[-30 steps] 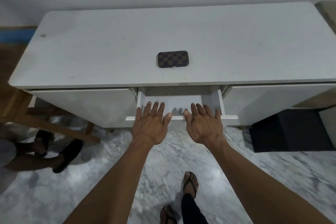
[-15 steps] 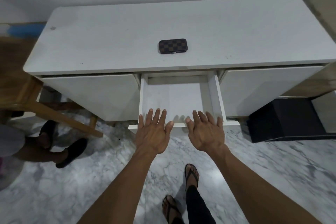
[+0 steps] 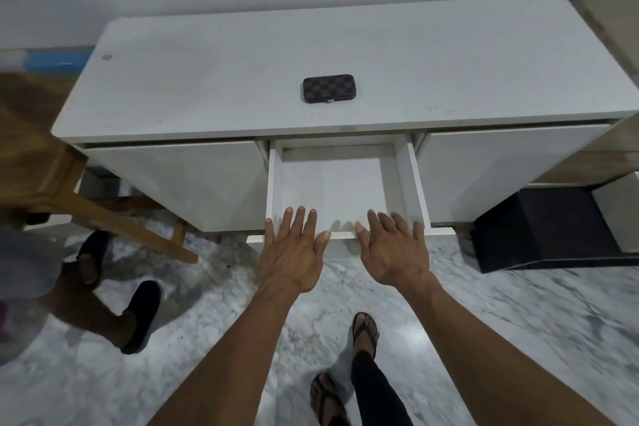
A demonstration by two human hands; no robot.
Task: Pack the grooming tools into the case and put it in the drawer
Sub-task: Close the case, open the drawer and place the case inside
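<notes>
A closed brown checkered case (image 3: 329, 88) lies flat on the white table top (image 3: 207, 79), near its front edge and above the middle drawer. That white drawer (image 3: 275, 183) is pulled out and nothing lies inside it. My left hand (image 3: 294, 249) and my right hand (image 3: 394, 249) hover palms down over the drawer's front edge, fingers spread, holding nothing. No grooming tools are visible outside the case.
Closed white drawer fronts flank the open one on the left (image 3: 179, 180) and right (image 3: 501, 169). A wooden chair (image 3: 52, 190) and another person's legs (image 3: 103, 290) are on the left. A black box (image 3: 549, 228) sits under the table's right end. My feet stand on the marble floor.
The middle drawer has slid out further toward me, with both hands moving back along with its front edge. The case has stayed in place on the table.
</notes>
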